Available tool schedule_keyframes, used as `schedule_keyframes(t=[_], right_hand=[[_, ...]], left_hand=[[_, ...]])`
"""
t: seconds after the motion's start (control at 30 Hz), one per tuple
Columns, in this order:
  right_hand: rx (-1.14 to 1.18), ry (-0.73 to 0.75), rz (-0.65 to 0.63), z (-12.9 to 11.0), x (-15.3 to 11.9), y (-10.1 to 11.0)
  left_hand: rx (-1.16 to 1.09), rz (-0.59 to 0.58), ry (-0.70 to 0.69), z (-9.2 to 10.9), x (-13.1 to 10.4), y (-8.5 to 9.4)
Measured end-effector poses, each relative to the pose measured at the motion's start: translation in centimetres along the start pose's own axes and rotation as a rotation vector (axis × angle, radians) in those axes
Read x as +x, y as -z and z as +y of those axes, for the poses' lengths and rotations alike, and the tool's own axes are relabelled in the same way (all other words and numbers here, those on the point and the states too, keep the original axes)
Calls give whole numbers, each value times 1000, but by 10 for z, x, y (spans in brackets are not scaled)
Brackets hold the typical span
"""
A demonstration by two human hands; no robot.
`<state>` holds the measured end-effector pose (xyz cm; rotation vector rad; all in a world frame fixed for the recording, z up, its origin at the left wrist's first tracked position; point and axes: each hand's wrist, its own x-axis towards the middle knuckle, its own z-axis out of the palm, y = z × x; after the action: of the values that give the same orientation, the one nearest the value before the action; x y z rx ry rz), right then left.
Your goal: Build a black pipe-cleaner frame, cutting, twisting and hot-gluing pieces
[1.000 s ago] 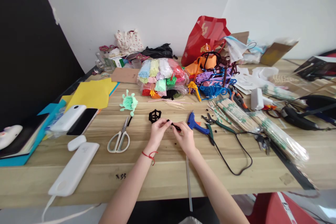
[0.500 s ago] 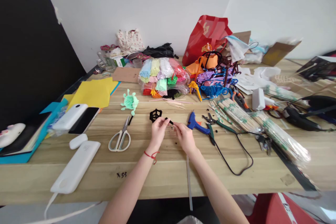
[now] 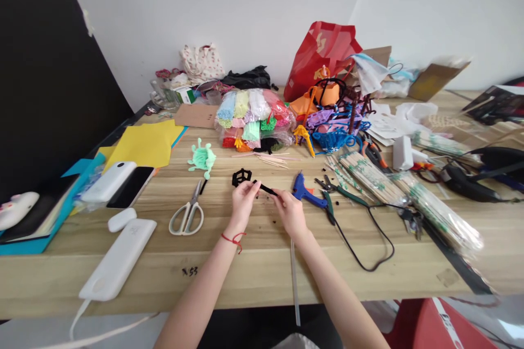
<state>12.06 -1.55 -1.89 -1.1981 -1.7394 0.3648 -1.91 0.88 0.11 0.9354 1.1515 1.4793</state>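
A short black fuzzy strip [image 3: 268, 190] is stretched between my two hands above the wooden table. My left hand [image 3: 244, 199] pinches its left end, and my right hand [image 3: 289, 209] pinches its right end. Just beyond my left fingers lies a black openwork piece [image 3: 241, 176] shaped like a web. A mint green fuzzy piece [image 3: 202, 158] sits further left, with a small black strip [image 3: 203, 186] and white-handled scissors [image 3: 186, 215] below it. To the right of my right hand is a blue glue gun [image 3: 307, 192].
Pliers [image 3: 329, 207] and a black cable [image 3: 379, 267] lie right of the glue gun. Behind stand a bag of coloured bundles [image 3: 254, 117] and a red bag [image 3: 321, 57]. A clear stick [image 3: 295, 283] overhangs the front edge. A white power bank [image 3: 118, 262] is at left.
My hands have moved slightly apart, so more of the black strip shows between them. My left hand has shifted a little to the left.
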Motion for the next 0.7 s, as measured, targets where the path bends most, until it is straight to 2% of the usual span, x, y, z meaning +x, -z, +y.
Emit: schedule_keyframes(t=[0.27,0.5,0.7], right_hand=[[15,-62,-43,1,-1,3],[-87,-54,-90,-4,1,5],[-165,7,-144,-5,3,5]], left_hand=[[24,8,-25,3,-1,-1],[-6,32,31,3,-2,-2],[-5,41,-6,3,0,0]])
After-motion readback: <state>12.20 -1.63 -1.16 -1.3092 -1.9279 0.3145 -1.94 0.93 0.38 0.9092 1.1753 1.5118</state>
